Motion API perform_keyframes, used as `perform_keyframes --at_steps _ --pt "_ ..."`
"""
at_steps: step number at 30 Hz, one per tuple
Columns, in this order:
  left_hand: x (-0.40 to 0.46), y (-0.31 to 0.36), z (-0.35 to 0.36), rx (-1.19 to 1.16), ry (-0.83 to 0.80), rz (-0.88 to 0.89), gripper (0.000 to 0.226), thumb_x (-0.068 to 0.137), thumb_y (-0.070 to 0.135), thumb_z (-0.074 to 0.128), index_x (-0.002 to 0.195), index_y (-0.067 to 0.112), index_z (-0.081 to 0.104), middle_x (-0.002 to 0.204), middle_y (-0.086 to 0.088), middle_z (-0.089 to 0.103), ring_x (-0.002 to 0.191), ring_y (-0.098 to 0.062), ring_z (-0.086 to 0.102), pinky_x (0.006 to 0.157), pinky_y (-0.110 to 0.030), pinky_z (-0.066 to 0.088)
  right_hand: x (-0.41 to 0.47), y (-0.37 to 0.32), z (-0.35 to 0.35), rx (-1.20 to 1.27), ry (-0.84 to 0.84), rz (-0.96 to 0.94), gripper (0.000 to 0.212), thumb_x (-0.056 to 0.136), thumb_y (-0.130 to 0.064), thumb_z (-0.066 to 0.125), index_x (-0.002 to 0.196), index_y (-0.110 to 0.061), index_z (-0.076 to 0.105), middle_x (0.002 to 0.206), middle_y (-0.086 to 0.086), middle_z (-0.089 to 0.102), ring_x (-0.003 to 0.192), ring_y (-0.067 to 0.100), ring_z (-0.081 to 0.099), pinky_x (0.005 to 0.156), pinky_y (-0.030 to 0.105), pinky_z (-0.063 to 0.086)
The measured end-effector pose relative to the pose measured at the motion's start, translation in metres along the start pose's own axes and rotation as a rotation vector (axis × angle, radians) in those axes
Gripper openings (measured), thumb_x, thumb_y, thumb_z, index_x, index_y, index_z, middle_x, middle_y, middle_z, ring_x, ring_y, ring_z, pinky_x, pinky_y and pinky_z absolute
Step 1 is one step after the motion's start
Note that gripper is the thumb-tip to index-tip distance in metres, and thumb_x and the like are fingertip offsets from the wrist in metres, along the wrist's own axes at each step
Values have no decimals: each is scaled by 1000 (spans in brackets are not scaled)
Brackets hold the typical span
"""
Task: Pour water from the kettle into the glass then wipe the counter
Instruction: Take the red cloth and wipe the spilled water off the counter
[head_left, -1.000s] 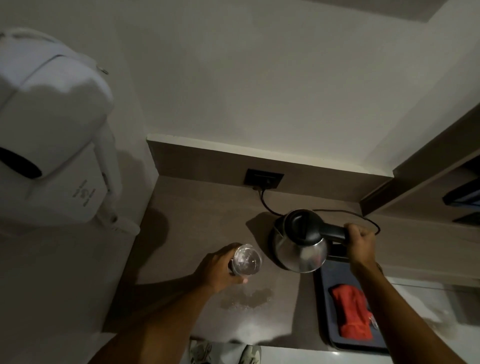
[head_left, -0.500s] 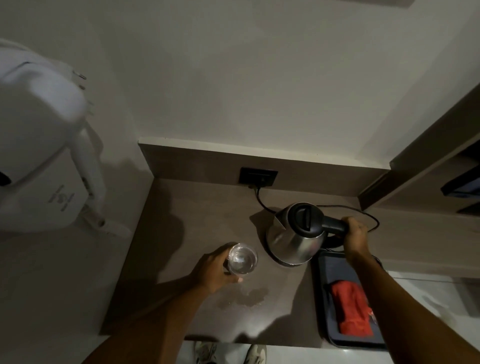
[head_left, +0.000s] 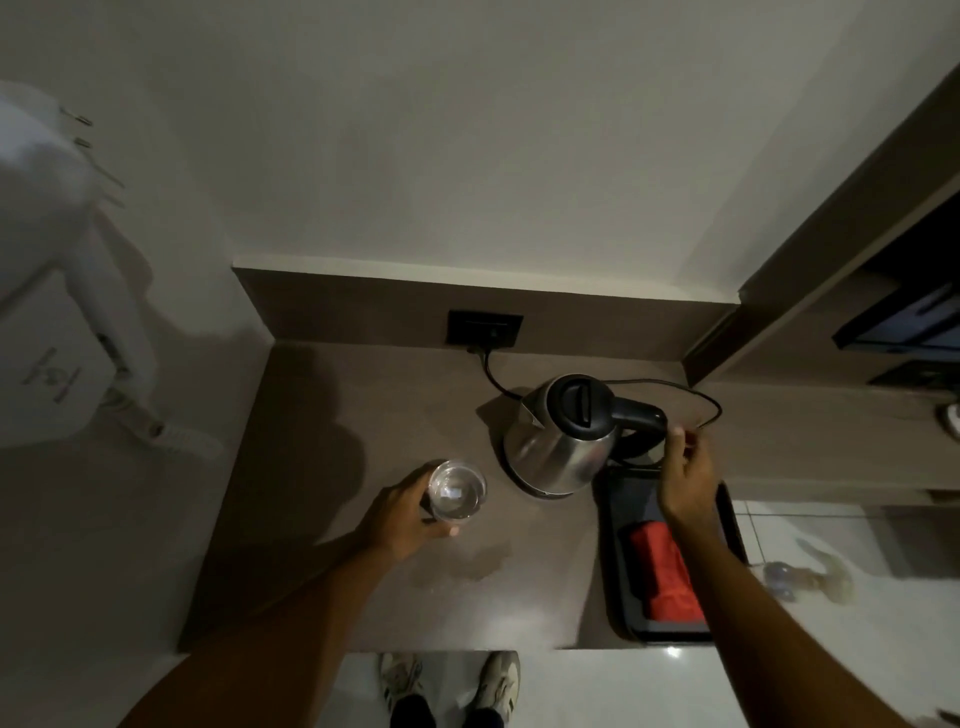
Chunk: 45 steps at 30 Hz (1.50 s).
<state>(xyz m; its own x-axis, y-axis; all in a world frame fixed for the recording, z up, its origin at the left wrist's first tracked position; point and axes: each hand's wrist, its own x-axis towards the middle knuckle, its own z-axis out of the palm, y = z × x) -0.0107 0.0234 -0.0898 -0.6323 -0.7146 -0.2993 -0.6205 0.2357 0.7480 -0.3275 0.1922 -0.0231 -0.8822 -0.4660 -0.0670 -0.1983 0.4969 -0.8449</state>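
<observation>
Kettle (head_left: 563, 439) now back upright on its base at rear of bench (head_left: 332, 415); right hand (head_left: 685, 478) has let go of the handle, fingers loosely spread, holding nothing, just beside it. Left hand (head_left: 402, 519) still wrapped round glass (head_left: 457, 491), which has water in it. Pour looks done. Wet patch (head_left: 475, 564) in front of glass; red cloth (head_left: 665, 571) on tray (head_left: 613, 571) likely next for wiping.
</observation>
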Motion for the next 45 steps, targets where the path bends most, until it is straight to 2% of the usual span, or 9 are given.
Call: perform_keyframes --at_steps 4,8,18,22,25,28,35,38,45 --pt "1 -2 0 3 -11 12 99 58 38 94 143 36 44 132 6 65 109 -15 66 99 -41 54 -52 78 -9 -662 -134 -86 59 94 -56 39 145 -27 33 156 9 30 140 36 29 107 60 26" --pt "3 -6 1 9 -16 13 98 56 39 94 141 41 44 124 10 69 94 -6 68 90 -25 53 -78 121 -10 -740 -336 8 72 90 -60 28 154 -30 13 164 7 2 147 37 4 112 66 11" --pt "-2 -5 -2 5 -92 5 104 63 30 91 146 44 31 136 9 60 111 -12 64 102 -39 52 -64 99 -18 -820 -356 80 76 80 -3 67 147 -22 36 153 18 27 133 49 28 108 62 33" --pt "-19 -27 -8 85 5 80 91 77 32 82 152 38 31 151 5 48 138 -18 47 113 -36 41 -79 71 -3 -623 -143 -15 65 78 8 65 139 -6 47 137 30 47 123 52 39 104 64 33" --pt "-41 -60 -17 300 147 53 64 98 50 42 153 18 33 161 -8 33 150 -27 31 120 -46 31 -115 52 29 -502 -148 -239 62 81 7 64 139 -6 47 134 29 49 119 41 40 99 53 36" --pt "-60 -95 -26 509 169 58 79 96 64 6 151 18 37 161 -9 31 149 -31 31 117 -50 30 -140 45 64 -556 -283 -314 65 83 -4 69 143 -6 44 143 27 42 123 42 41 100 51 38" --pt "-59 -126 -18 711 136 80 72 94 63 33 155 27 27 167 -5 20 153 -23 21 120 -41 11 -157 46 126 -678 -125 -153 67 73 -13 73 134 -2 47 136 28 43 109 48 46 92 54 41" --pt "-60 -132 -16 700 120 78 69 97 63 27 157 30 18 168 -2 13 155 -21 13 121 -42 13 -191 37 155 -656 -51 -83 60 78 -23 55 134 1 48 134 33 44 106 51 47 92 54 39" --pt "-59 -136 -14 692 139 78 64 98 49 33 157 28 20 167 -4 19 153 -22 20 120 -43 15 -271 -13 232 -614 -376 -127 79 63 -23 89 129 6 57 126 41 53 102 57 59 77 62 56"
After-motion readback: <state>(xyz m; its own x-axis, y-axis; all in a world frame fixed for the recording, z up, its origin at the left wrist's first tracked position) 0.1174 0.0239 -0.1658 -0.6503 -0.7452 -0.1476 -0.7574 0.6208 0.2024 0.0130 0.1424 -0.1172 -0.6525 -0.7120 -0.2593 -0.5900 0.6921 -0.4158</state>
